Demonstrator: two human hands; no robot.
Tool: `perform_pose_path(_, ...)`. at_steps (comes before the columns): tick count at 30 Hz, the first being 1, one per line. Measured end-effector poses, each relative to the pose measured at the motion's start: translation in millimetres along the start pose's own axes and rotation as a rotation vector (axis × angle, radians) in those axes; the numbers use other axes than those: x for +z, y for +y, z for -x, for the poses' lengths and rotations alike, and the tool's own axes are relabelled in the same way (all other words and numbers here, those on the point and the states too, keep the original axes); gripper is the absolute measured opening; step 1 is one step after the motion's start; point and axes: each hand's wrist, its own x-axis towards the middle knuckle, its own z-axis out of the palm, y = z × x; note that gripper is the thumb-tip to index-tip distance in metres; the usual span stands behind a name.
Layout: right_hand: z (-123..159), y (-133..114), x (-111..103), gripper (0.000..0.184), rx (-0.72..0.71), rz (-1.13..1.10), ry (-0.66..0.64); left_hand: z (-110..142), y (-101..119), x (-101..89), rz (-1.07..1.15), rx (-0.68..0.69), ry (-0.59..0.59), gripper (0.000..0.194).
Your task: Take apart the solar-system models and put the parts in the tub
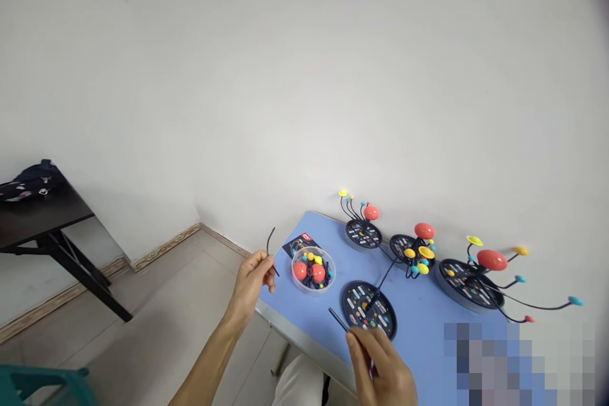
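Two bare hands are working above a blue table [419,311]: the left hand [252,282] is pinching a bent black wire [271,242] beside a clear tub [313,269] of colored balls, while the right hand [380,368] is gripping a straight black rod [337,319] just over a black disc [368,309]. Three solar-system models [469,282] are standing farther along the table, beyond the disc.

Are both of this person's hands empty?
No, the left hand pinches a thin curved black wire, and the right hand holds a straight black rod.
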Motion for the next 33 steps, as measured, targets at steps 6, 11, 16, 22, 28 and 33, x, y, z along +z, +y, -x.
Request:
perform_pose_path(6,-80.5,1.0,29.0,0.030,0.142,0.408,-0.357,2.3,-12.9,2.9,-0.123,-0.067,-0.098,0.042)
perform_pose_path(11,-105.6,-4.2,53.0,0.031,0.139,0.579,-0.641,-4.5,-20.0,-3.2,-0.143,-0.097,-0.105,0.043)
perform_pose_path(16,-111.7,-6.9,66.4,0.031,0.050,0.615,-0.737,-12.1,-24.9,-1.5,-0.212,-0.085,-0.138,0.040)
perform_pose_path(22,-104.0,-1.2,60.7,0.030,0.037,0.543,-0.586,-28.5,-26.7,9.7,-0.441,0.009,-0.212,0.031)
perform_pose_path(28,-66.8,15.4,37.6,0.032,-0.028,0.324,-0.245,-54.1,-10.6,32.2,-1.248,0.241,-0.319,0.020)
perform_pose_path(33,-41.5,19.4,14.6,0.043,-0.056,0.206,-0.101,-77.7,-14.4,54.4,-1.379,0.238,-0.436,0.016)
